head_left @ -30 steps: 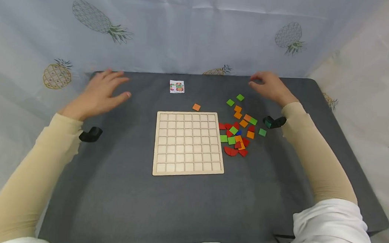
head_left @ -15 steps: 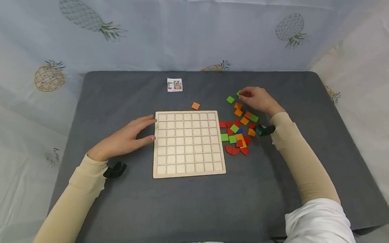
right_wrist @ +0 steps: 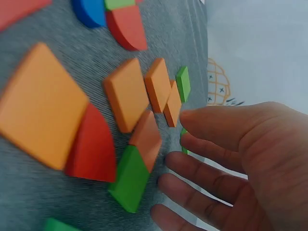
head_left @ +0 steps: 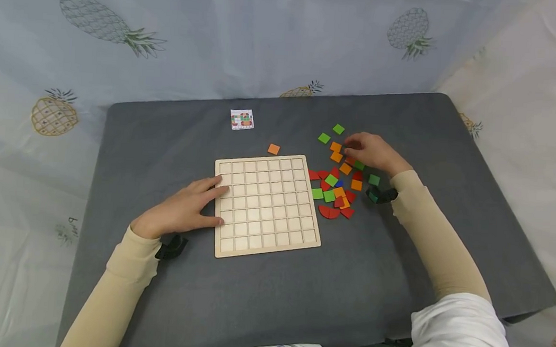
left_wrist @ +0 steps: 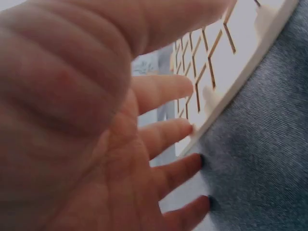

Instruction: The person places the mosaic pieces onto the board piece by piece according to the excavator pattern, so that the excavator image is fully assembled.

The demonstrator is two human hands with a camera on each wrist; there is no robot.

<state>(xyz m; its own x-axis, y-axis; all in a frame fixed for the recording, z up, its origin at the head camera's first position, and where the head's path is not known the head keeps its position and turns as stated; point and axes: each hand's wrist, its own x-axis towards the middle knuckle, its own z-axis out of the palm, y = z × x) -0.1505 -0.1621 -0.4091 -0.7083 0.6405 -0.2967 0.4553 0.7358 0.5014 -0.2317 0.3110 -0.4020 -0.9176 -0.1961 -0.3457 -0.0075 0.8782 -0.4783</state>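
Note:
My left hand (head_left: 180,209) rests at the left edge of a square wooden grid board (head_left: 267,207), thumb and fingertips over its rim. Its fingers are spread and fairly straight in the left wrist view, with bare palm (left_wrist: 110,178). My right hand (head_left: 374,150) hovers at the far right of a scatter of coloured tiles, fingers loosely bent and nothing seen between them. Close to its fingertips in the right wrist view lie an orange tile (right_wrist: 146,137) and a green tile (right_wrist: 130,179), with a red quarter-round piece (right_wrist: 94,147) beside them.
A small printed card (head_left: 241,119) with a coloured pattern lies behind the board. One orange tile (head_left: 273,149) sits apart near the board's back edge. Several red pieces (head_left: 329,212) and a blue piece (head_left: 339,183) lie right of the board on the dark grey table (head_left: 270,295).
My left hand has come in from the far left to the board's edge. The right hand has moved nearer, down to the tiles, then from a green one towards orange ones.

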